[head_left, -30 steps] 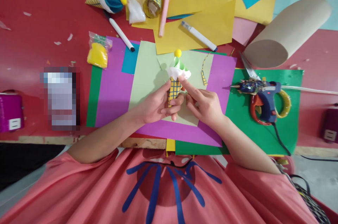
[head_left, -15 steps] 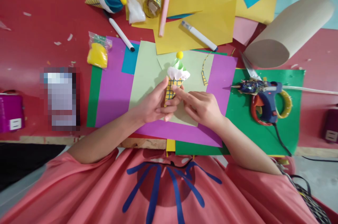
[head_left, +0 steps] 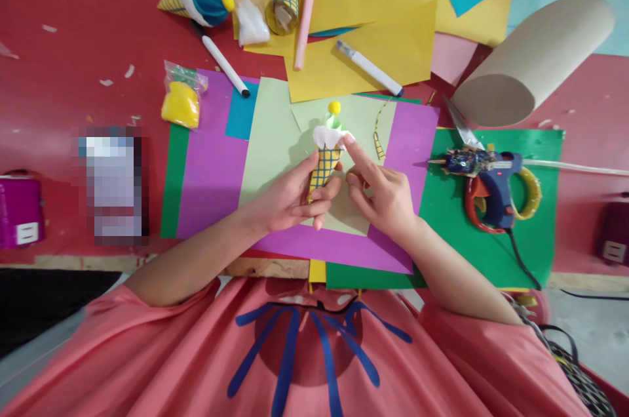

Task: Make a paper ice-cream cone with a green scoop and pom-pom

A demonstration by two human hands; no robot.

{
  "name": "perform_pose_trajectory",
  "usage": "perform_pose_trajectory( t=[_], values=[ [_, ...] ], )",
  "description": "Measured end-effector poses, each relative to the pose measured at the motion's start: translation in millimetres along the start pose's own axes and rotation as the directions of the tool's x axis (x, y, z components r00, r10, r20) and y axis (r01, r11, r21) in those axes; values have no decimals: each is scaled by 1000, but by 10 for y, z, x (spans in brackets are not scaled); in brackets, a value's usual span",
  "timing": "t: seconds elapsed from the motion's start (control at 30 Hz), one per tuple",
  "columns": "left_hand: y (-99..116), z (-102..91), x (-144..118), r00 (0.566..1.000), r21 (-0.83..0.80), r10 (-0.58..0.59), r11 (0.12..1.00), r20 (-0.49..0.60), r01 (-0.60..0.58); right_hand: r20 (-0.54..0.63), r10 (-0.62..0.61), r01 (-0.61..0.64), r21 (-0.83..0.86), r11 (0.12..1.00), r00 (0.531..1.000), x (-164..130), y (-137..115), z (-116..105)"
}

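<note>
A small craft ice cream cone (head_left: 324,168) stands nearly upright, its yellow paper cone crossed by blue lines. White frilly edging (head_left: 326,136), a pale green swirl (head_left: 333,120) and a yellow ball (head_left: 334,107) top it. My left hand (head_left: 299,197) wraps its thumb and fingers round the cone's lower part. The index finger of my right hand (head_left: 381,191) stretches out to the right side of the white edging, its tip touching it. The other fingers of that hand are bent and hold nothing.
Right of my hands a blue hot glue gun (head_left: 496,181) lies over scissors (head_left: 531,191), beside a cardboard tube (head_left: 535,69). A blue-topped cone (head_left: 201,0), a bag of yellow clay (head_left: 181,102) and markers (head_left: 371,68) lie farther back. Coloured paper sheets (head_left: 211,168) lie underneath.
My right index finger has moved up from the cone's checked side to the white edging. The cone has turned slightly in my left hand, showing more of its checked front.
</note>
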State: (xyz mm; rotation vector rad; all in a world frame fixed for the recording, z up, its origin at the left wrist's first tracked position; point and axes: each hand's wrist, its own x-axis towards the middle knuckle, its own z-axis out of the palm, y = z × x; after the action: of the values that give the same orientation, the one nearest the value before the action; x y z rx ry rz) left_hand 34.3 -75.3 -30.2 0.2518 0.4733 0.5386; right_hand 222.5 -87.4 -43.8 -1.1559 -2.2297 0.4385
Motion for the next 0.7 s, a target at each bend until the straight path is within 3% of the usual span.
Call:
perform_pose_trajectory(
  t=[0.2, 0.43, 0.7],
  values=[
    [-15, 20, 2, 999, 42, 40, 998, -12, -40, -6, 35, -34, 40, 999, 999, 1, -12, 6],
    [-23, 2, 5, 997, 112, 61, 992, -36, -57, 64, 95, -100, 85, 991, 993, -11, -58, 7],
    [-6, 15, 6, 997, 79, 75, 994, -33, -73, 57, 47, -51, 73, 996, 997, -6, -62, 18]
  ],
)
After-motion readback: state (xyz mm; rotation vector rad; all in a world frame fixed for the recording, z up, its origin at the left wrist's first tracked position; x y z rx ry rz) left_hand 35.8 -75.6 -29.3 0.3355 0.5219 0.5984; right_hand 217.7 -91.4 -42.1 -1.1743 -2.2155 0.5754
